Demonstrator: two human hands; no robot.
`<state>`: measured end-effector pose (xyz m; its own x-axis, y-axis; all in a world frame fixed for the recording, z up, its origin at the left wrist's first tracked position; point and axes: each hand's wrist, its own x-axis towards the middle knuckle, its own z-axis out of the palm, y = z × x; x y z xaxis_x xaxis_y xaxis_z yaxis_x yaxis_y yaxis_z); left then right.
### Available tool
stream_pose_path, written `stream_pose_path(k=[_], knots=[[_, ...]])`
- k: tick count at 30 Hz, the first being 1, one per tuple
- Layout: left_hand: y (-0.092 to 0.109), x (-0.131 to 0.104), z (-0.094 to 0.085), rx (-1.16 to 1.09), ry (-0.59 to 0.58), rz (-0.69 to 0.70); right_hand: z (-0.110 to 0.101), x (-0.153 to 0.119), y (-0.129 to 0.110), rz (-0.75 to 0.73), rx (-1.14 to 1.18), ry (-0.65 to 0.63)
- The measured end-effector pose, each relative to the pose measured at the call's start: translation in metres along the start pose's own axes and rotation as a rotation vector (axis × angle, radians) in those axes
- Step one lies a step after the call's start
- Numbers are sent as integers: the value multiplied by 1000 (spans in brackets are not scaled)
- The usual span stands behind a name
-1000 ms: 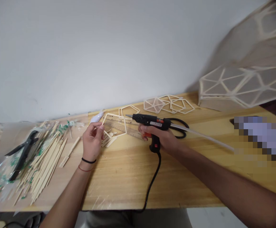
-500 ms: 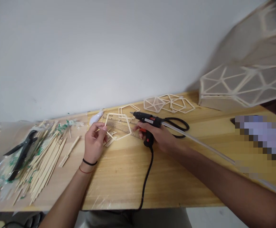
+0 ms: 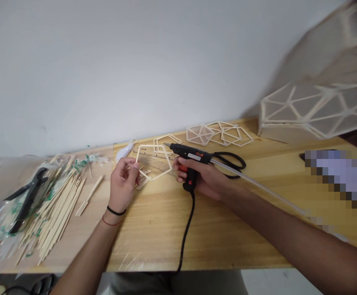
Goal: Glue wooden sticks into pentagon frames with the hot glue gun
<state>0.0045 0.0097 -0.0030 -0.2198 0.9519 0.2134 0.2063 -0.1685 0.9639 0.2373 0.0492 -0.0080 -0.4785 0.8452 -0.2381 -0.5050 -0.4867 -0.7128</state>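
Clear plastic wrapping (image 3: 10, 174) with green print at left end of worktop (image 3: 153, 229); long pale sticks (image 3: 63, 211) heaped there, cannot tell which inside, which on top. Black tool (image 3: 28, 200) lying across wrapping.

Thin pale-wood pentagon frame (image 3: 162, 174) held up over middle of worktop, toward back edge. Left hand (image 3: 123, 184): thumb and fingertips pinched on frame's left side, rest curled. Right hand (image 3: 207, 176): wrapped around grip of black glue gun (image 3: 193, 154), fingers at orange trigger (image 3: 183, 168). Metal nozzle (image 3: 167, 145) just beside frame's upper right corner; cannot tell if touching. Translucent glue stick (image 3: 258, 182), long and straight, out of gun's rear. See-through ruler (image 3: 153, 162) and short sticks (image 3: 143, 180) beneath frame.

Along back edge: sheer-covered ribbed panel (image 3: 200, 135), flat pentagon outlines (image 3: 247, 134). Faceted ribbed structure (image 3: 316, 108), sheer skin, near back right corner. Black cord (image 3: 183, 241) from grip down to front edge. Smooth grained wood showing between forearms, as far as front edge; wall (image 3: 135, 73) right behind back edge.
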Motion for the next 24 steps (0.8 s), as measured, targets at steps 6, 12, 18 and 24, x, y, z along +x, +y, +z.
stream_pose_path(k=[6,12,18,24], knots=[[1,1,1,-30,-26,3,-3,0,2,19,25,3],[-1,0,1,-62,-19,3,-4,-1,2,26,31,-23],[-2,1,1,-84,-7,4,-2,-3,0,30,-26,-52],[-2,1,1,-80,4,7,-2,-4,2,64,-37,-75]])
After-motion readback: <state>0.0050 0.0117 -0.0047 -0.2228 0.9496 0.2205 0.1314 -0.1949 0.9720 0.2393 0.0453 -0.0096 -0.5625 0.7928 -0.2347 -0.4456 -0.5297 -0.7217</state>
